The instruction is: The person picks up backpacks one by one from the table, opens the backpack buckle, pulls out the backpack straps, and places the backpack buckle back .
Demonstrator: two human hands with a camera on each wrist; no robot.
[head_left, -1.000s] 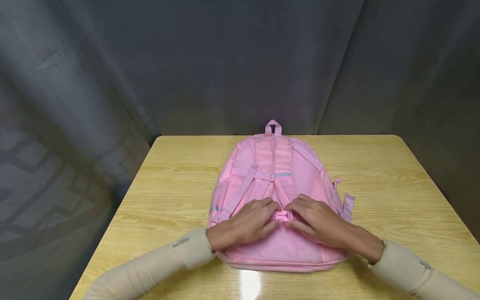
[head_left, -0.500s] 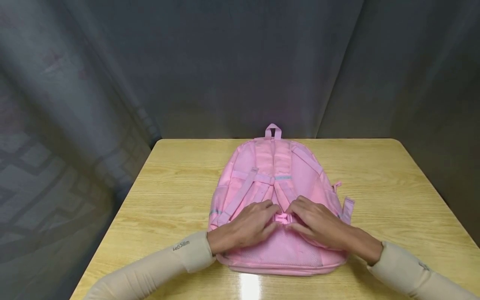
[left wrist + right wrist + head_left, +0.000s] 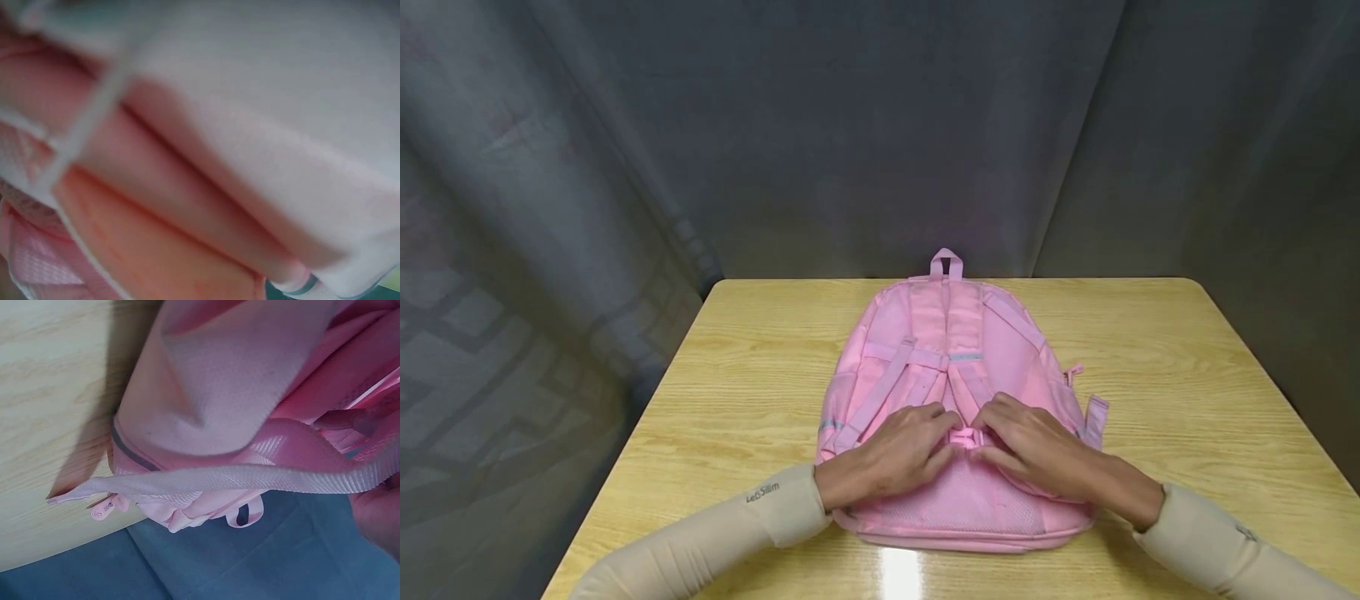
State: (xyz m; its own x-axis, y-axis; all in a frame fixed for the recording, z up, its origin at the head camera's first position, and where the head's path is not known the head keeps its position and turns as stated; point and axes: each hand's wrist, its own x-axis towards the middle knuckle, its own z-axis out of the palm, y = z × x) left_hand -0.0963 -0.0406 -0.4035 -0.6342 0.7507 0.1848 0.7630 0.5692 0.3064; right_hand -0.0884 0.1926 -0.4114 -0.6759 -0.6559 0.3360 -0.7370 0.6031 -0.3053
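A pink backpack (image 3: 1000, 510) lies on the table with its shoulder straps facing up. At its lower middle, a bright pink buckle (image 3: 964, 437) sits between my two hands. My left hand (image 3: 906, 448) pinches the buckle's left side with curled fingers and thumb. From the other side, my right hand (image 3: 1033, 440) grips the buckle's right end. A pale pink webbing strap (image 3: 269, 478) runs to my right hand in the right wrist view, where only a bit of the hand shows. Blurred pink fabric (image 3: 187, 181) fills the left wrist view. My fingertips partly cover the buckle.
The wood-grain table (image 3: 745, 375) extends to both sides of the backpack. Dark grey curtains (image 3: 865, 142) hang behind it and at the sides. A loose strap end (image 3: 1096, 419) sticks out at the bag's right, and the carry loop (image 3: 947, 262) stands at its top.
The head view has tilted slightly, so the table and backpack sit a little lower in it. Both hands stay at the buckle, with barely any visible movement.
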